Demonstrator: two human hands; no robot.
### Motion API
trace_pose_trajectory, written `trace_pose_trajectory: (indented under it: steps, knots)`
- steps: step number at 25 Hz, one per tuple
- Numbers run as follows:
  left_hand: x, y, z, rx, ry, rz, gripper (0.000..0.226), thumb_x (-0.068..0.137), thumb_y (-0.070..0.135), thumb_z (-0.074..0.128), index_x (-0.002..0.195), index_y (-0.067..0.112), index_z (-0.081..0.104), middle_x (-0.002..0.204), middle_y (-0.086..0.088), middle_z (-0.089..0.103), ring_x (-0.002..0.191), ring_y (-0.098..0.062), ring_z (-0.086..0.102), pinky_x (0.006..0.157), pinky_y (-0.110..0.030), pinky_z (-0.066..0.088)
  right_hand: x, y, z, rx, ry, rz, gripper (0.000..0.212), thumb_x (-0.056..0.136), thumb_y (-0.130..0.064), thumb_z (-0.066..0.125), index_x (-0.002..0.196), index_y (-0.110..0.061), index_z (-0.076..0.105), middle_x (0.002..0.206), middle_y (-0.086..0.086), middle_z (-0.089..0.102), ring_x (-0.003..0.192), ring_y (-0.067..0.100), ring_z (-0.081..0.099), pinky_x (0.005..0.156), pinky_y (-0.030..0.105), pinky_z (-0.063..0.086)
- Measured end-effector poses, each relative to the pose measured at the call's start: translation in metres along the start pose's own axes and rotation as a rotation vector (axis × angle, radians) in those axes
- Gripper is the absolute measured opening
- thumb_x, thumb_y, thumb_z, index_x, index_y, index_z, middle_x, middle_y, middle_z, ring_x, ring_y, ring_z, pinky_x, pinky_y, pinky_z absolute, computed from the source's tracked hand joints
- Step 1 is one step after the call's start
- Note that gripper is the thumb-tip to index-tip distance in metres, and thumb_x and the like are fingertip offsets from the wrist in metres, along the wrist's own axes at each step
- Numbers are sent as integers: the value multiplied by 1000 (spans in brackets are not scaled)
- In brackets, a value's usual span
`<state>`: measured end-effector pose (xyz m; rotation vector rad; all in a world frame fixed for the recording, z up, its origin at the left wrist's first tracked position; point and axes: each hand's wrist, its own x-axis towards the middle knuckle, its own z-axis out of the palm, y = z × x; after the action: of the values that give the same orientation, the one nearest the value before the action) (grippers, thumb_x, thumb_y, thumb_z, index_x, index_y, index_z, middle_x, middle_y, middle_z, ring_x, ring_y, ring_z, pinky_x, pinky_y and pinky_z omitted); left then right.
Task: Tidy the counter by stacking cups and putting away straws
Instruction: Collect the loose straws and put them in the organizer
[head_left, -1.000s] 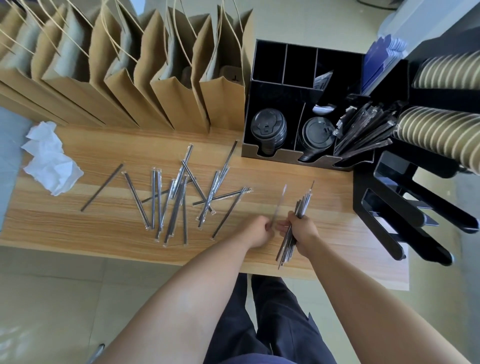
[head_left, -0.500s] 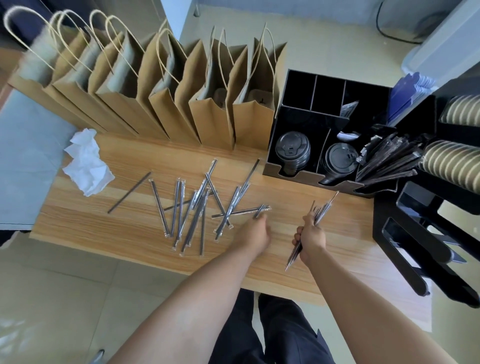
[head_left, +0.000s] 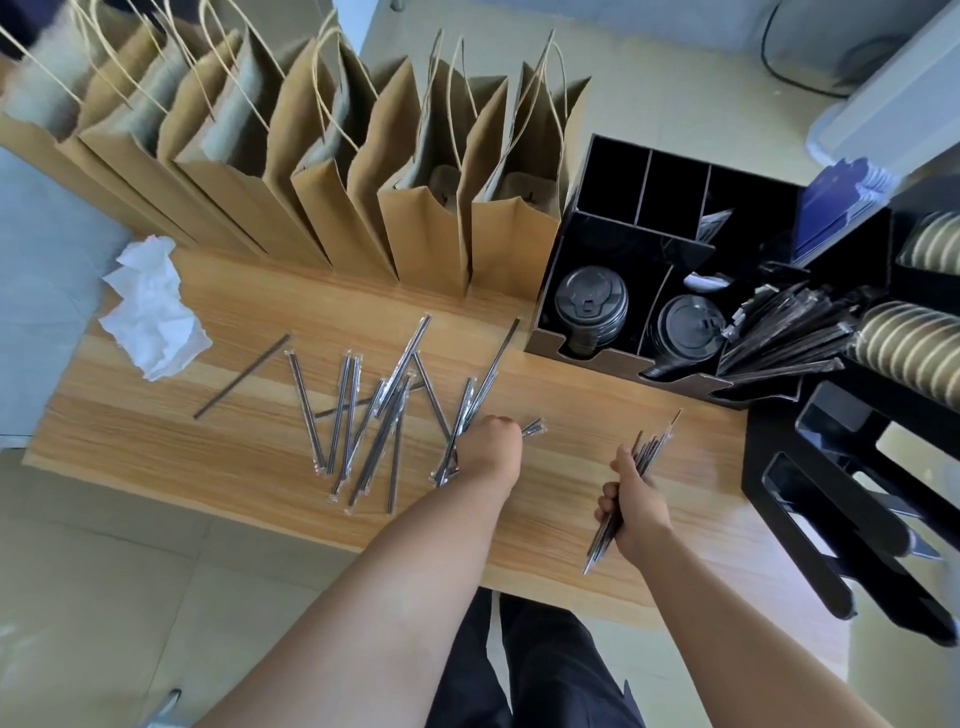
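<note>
— Looking down steeply from head height, facing forward over the wooden counter (head_left: 545, 525), with both forearms reaching up into frame from the bottom edge.

— Sitting near or far?

— Sitting close: taking in the counter's near edge, the floor beneath, and dark trousers straight below. Bending straight lines outward at the borders, as a wide lens does.

— Reaching how far back?

— Catching the row of paper bags (head_left: 426, 218) along the far side and the black organizer (head_left: 582, 228) at right. Sharing nothing with a second view; only one camera running.
</note>
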<state>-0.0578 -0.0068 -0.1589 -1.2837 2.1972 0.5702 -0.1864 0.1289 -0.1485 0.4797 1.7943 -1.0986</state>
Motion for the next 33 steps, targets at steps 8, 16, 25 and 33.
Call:
trace_pose_trajectory:
  steps: [8,16,25,33]
  knots:
    - [-1,12,-16,-516,-185,-124,28,91,38,66,99,11,66,96,-7,69,85,-27,65,66,-31,48,-3,-7,20,-123,-86,20,30,95,-35,69,105,-9,57,56,0,39,47,17,37,49,32,35]
    - [-10,10,-24,-863,-471,61,25,89,39,70,93,14,70,86,0,65,81,-18,59,66,-26,43,7,-2,48,-196,-110,41,28,92,-30,73,89,-4,65,51,3,47,43,17,40,45,30,37]
    - [27,-47,-15,-381,248,-220,28,99,27,57,124,14,57,118,-6,59,96,-27,66,63,-33,51,3,-6,45,-71,-159,93,29,104,-26,54,83,-7,54,67,10,57,58,23,55,60,36,48]
    - [39,-36,-16,-307,150,-153,18,96,27,60,105,14,68,105,-3,64,93,-26,67,74,-35,56,14,-2,43,-103,-142,77,25,104,-27,55,87,-8,56,66,8,57,57,22,53,58,35,46]
